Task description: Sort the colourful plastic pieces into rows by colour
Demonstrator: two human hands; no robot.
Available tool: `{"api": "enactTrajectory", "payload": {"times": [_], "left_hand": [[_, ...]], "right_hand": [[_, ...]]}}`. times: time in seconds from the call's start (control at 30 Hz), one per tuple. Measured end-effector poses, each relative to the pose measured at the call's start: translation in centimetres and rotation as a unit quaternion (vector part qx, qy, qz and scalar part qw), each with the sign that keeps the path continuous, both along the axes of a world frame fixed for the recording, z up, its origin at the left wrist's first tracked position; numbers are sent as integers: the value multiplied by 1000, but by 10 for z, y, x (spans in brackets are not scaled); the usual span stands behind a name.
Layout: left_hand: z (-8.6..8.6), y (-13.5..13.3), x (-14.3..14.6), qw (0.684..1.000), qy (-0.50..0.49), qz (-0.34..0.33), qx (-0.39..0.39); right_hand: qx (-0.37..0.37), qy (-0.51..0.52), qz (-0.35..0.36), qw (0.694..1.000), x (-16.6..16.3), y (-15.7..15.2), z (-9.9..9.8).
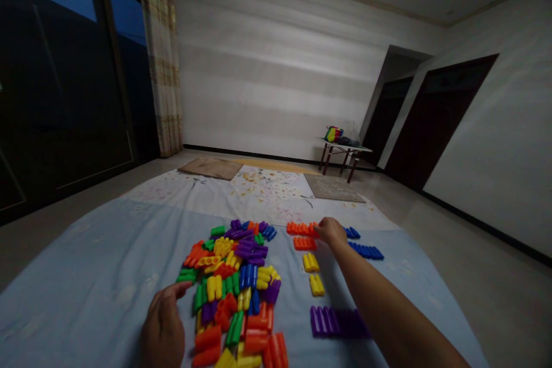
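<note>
The right hand (333, 231) has its thumb and fingers drawn together at the right end of the farther orange row (299, 228); whether it grips a piece cannot be told. The left hand (164, 322) is loosely curled, its forefinger reaching toward green pieces (186, 275) at the left edge of the pile; nothing shows in its grasp, and whether the fingertip touches is unclear.

Between the hands lies the mixed pile (249, 276) of plastic pieces in orange, yellow, green, blue and purple. To its right, pieces are sorted by colour: a nearer orange row (305, 243) just below the first, two yellow groups (310, 263) one below the other, and a purple row (328, 322) nearest the wearer, partly hidden by the right forearm. Blue groups (366, 251) sit right of that arm.

All rest on a pale blue cloth (129, 276) with a white floral section beyond. Two brown mats (211, 168) lie at its far end. Farther back, a small table (364, 149) stands near the wall (267, 80).
</note>
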State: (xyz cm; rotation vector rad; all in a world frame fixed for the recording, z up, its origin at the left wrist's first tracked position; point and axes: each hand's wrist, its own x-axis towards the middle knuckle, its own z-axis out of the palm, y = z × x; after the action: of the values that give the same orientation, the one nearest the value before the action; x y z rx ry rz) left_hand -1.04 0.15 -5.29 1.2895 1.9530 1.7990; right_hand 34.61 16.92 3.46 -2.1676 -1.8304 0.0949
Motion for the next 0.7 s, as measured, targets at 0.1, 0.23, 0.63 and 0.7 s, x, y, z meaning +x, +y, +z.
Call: {"api": "enactTrajectory", "payload": {"times": [0.1, 0.23, 0.63, 0.7], "left_hand": [[1, -1, 0, 1000, 13, -5, 2], [-1, -1, 0, 999, 40, -16, 20], [10, -5, 6, 1000, 23, -9, 14], [11, -5, 6, 999, 23, -15, 15]], "right_hand": [[37, 12, 64, 997, -12, -15, 10], [46, 48, 197, 978, -44, -53, 15], [-18, 87, 354, 931, -106, -116, -20], [-7, 87, 352, 932, -106, -119, -19]]}}
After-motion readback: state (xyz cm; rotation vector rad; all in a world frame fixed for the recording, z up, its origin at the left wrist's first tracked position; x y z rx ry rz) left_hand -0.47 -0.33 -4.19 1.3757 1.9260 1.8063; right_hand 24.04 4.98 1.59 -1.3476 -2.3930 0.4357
